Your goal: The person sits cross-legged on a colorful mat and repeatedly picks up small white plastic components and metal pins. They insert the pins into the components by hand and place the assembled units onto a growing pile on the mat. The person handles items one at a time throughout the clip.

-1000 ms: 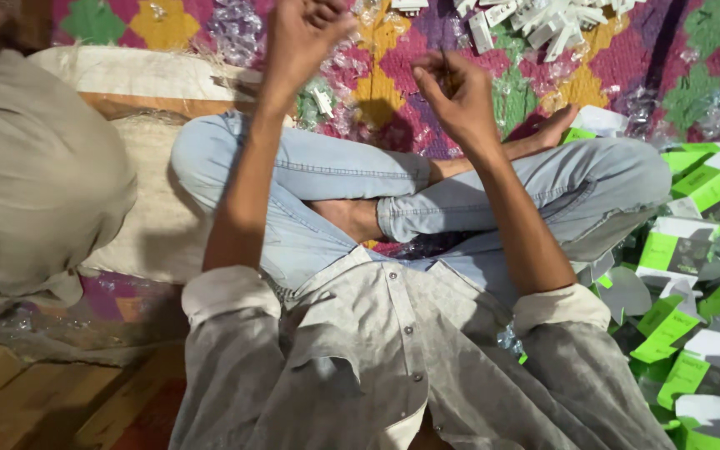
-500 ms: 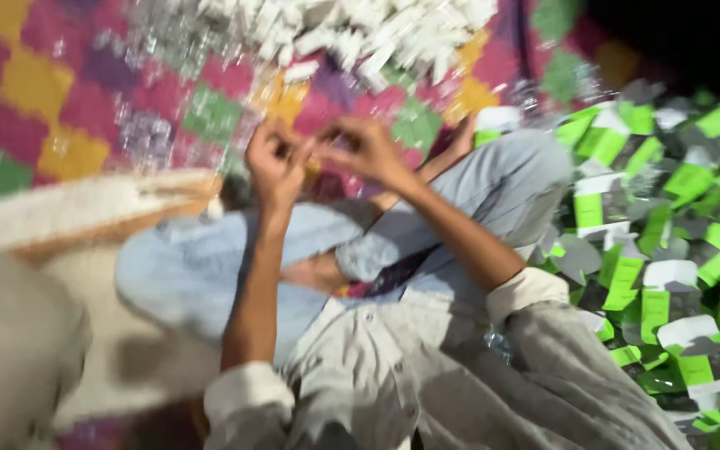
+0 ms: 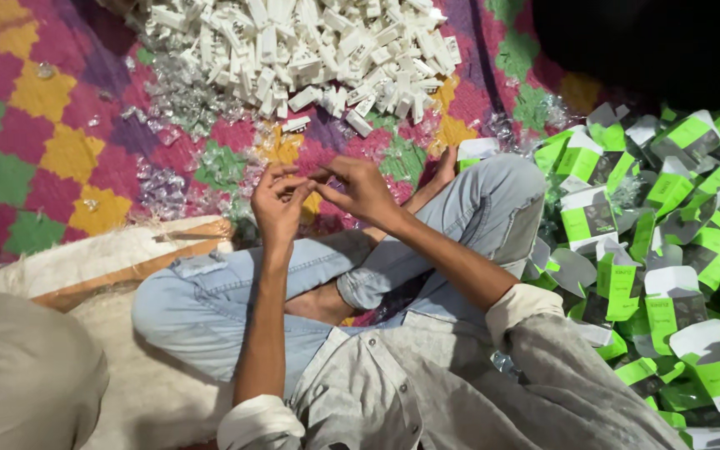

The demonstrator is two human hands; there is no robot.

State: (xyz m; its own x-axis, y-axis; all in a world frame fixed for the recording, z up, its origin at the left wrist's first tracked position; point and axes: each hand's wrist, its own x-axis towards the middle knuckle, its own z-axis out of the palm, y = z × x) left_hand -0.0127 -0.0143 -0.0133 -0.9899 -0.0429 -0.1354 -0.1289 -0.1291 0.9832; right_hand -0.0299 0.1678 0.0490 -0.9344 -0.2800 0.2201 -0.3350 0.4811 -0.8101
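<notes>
Both pinching something tiny, too small to make out, between left hand (image 3: 278,200) and right hand (image 3: 360,188), fingertips meeting above crossed knees, pile of white plastic pieces (image 3: 310,50) straight ahead, roughly equal reach, green-and-white boxes (image 3: 668,242) off right.

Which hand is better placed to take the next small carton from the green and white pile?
Likely the right hand. The green and white cartons lie on the person's right side, beside the right knee, while the left hand is farther away. Both hands meet now above the lap.
</notes>
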